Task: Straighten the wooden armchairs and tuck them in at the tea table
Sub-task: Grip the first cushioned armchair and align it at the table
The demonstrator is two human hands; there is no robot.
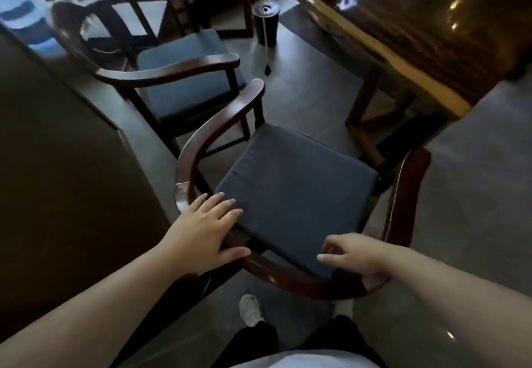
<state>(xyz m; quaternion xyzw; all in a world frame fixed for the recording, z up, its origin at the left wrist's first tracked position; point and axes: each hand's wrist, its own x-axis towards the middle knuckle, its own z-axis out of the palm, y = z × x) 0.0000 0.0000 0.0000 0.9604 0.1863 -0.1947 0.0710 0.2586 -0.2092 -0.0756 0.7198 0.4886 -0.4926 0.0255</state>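
A dark wooden armchair [213, 128] with a navy seat cushion [296, 192] stands right in front of me, turned at an angle to the tea table [403, 59] at the upper right. My left hand [201, 229] lies flat over the curved back rail at its left bend, fingers spread, thumb along the rail. My right hand [357, 255] hovers just over the rail's right side, fingers curled and apart, thumb below the rail; no firm grip shows. A second matching armchair [169, 74] stands farther back on the left, apart from the table.
A dark cabinet or wall panel [57, 166] runs along the left. A black cylindrical bin [265, 22] stands on the grey floor by the table, with a tasselled cord [267, 48] hanging down in front of it. My shoe [251, 310] is under the chair back.
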